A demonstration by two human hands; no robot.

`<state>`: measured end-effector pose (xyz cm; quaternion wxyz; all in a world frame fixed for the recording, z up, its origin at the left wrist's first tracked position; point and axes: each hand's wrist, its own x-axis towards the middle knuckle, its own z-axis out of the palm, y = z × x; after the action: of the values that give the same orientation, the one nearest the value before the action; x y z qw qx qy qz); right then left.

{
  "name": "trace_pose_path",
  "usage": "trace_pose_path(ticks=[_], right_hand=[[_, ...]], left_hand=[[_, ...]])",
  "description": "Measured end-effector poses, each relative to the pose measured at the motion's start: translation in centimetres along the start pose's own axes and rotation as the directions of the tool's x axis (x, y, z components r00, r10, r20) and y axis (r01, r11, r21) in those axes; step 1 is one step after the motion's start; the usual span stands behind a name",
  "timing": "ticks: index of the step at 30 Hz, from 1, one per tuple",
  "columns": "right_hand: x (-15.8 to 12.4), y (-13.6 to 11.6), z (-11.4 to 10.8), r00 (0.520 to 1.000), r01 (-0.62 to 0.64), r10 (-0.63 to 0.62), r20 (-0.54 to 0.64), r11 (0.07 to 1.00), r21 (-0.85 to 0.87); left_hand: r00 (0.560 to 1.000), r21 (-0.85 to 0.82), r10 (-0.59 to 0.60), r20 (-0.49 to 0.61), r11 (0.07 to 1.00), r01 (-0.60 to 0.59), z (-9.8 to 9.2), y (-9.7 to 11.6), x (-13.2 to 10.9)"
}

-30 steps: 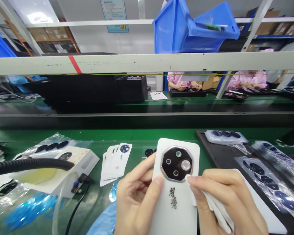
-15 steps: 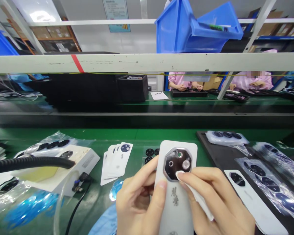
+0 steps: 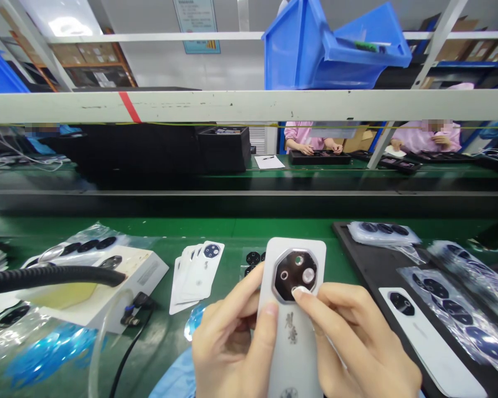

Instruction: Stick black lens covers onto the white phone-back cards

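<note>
Left hand [image 3: 232, 342] clamped the white phone back cover [image 3: 294, 354]; right fingers [image 3: 299, 293], together, touched its fitted octagonal camera plate [image 3: 294, 275]. Further covers [image 3: 195, 276] lay left of it, bagged lens plates [image 3: 452, 309] right.

The held phone cover [image 3: 292, 265] sits between stacked covers [image 3: 193, 276] and a tray [image 3: 359, 254].

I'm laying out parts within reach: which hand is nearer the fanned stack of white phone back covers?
The left hand is nearer, just right of the fanned covers; the right hand is farther, past the white phone back.
</note>
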<state>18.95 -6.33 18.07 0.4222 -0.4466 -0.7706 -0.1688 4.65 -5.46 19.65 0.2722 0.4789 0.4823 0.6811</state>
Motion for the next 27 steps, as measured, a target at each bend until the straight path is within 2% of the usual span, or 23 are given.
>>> trace_pose_path(ticks=[7, 18, 22, 25, 27], right_hand=[[0.0, -0.3, 0.1, 0.999, 0.028, -0.032, -0.042, 0.996, -0.087], [0.2, 0.0, -0.2, 0.995, 0.078, -0.081, -0.056, 0.995, -0.055], [0.5, -1.1, -0.3, 0.993, -0.06, 0.055, -0.106, 0.997, -0.051], [0.9, -2.0, -0.5, 0.971, -0.176, 0.175, -0.162, 0.984, 0.006], [1.2, -2.3, -0.6, 0.961, -0.18, 0.181, -0.208, 0.983, 0.024]], left_hand=[[1.0, 0.036, 0.01, -0.01, 0.999, -0.01, -0.1, 0.0, 0.0], [1.0, 0.041, -0.012, -0.016, 0.999, 0.013, -0.2, -0.1, -0.1], [0.999, 0.003, -0.03, -0.013, 1.0, 0.03, -0.1, 0.0, -0.2], [0.998, -0.024, -0.064, -0.013, 0.998, 0.063, -0.2, 0.2, -0.2], [0.996, -0.046, -0.092, -0.001, 0.995, 0.091, -0.2, 0.3, -0.1]])
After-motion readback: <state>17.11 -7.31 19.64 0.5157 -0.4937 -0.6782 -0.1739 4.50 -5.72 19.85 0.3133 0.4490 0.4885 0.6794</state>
